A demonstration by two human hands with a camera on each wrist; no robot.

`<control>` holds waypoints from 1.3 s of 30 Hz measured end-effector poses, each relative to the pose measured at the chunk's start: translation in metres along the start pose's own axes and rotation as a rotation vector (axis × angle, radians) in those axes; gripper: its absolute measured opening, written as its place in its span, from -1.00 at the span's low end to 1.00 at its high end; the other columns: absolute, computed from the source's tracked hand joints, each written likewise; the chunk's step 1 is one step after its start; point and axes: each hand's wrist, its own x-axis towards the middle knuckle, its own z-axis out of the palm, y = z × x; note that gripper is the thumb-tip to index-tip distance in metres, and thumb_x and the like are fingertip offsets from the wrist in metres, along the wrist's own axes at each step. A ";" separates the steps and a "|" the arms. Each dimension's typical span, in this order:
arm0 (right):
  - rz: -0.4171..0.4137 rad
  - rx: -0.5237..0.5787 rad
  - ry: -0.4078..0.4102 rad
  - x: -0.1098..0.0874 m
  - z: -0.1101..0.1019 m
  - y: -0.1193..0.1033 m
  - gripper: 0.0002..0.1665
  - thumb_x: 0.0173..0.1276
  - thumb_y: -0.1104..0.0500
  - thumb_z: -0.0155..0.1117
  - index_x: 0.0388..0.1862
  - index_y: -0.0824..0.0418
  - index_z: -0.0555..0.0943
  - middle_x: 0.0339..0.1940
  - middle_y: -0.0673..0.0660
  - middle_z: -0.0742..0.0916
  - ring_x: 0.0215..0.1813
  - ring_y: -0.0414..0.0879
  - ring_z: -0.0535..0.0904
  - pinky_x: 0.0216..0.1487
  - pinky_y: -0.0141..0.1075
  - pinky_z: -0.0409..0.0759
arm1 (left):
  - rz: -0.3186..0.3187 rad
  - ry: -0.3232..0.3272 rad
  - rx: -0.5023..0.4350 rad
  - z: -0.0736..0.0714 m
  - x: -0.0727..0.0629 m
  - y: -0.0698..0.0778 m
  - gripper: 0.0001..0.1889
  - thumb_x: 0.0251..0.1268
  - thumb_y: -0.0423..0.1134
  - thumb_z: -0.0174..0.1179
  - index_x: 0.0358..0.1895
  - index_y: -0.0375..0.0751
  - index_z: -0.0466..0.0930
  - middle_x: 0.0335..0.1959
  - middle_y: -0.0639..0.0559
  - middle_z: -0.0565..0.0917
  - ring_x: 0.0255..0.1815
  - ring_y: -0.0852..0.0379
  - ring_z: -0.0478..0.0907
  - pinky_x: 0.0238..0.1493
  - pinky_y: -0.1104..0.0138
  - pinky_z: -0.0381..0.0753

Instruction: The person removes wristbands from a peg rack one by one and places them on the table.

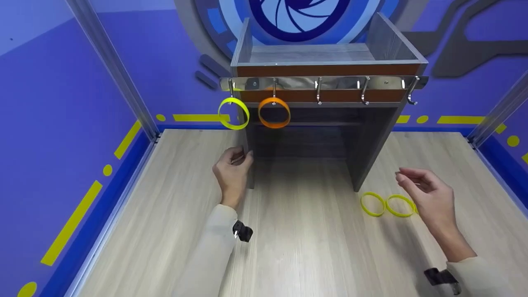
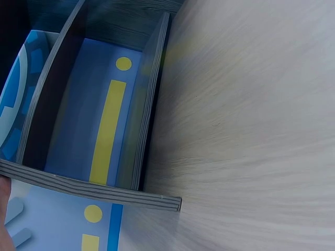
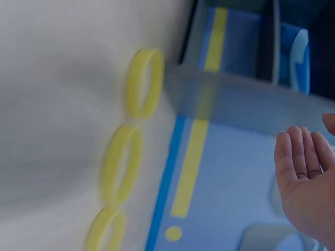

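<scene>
My left hand (image 1: 233,175), its fingers loosely bent, is beside the grey rack's left side panel (image 2: 104,189); whether it touches the panel I cannot tell. Nothing shows in its fingers. My right hand (image 1: 433,200) hovers over the table at the right, also holding nothing, its fingers (image 3: 298,151) relaxed. Below it lie yellow rings (image 1: 373,215), three of them in the right wrist view, the third mostly hidden by the hand in the head view. A yellow ring (image 1: 247,114) hangs from the leftmost hook, and an orange ring (image 1: 274,125) from the one beside it.
The grey wooden rack (image 1: 371,152) stands at the back of the table (image 1: 297,239). Across its front runs a metal hook strip (image 1: 297,83); three hooks at the right carry no ring. Blue walls (image 1: 74,103) enclose the table.
</scene>
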 end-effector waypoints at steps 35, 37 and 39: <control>-0.164 0.512 -0.148 0.046 0.144 -0.119 -0.75 0.41 0.38 0.48 0.02 0.45 0.72 -0.09 0.25 0.83 -0.11 -0.01 0.79 -0.02 -0.26 0.79 | -0.001 0.006 0.015 0.001 -0.002 -0.001 -0.84 0.11 -0.46 0.54 -0.28 -0.40 0.75 -0.30 -0.16 0.80 -0.26 -0.09 0.80 -0.15 -0.03 0.84; -0.163 0.526 -0.152 0.047 0.149 -0.125 -0.75 0.40 0.38 0.48 0.02 0.44 0.72 -0.08 0.25 0.82 -0.10 0.00 0.79 -0.01 -0.25 0.79 | 0.002 0.005 0.016 0.001 -0.002 -0.001 -0.84 0.11 -0.46 0.54 -0.28 -0.40 0.74 -0.30 -0.16 0.80 -0.26 -0.09 0.80 -0.14 -0.03 0.84; -0.160 0.551 -0.160 0.049 0.154 -0.130 -0.75 0.40 0.38 0.49 0.02 0.42 0.72 -0.06 0.27 0.82 -0.07 0.02 0.79 0.01 -0.23 0.79 | 0.002 0.006 0.015 0.001 -0.002 -0.001 -0.84 0.12 -0.46 0.54 -0.27 -0.40 0.74 -0.30 -0.15 0.80 -0.25 -0.08 0.80 -0.14 -0.02 0.84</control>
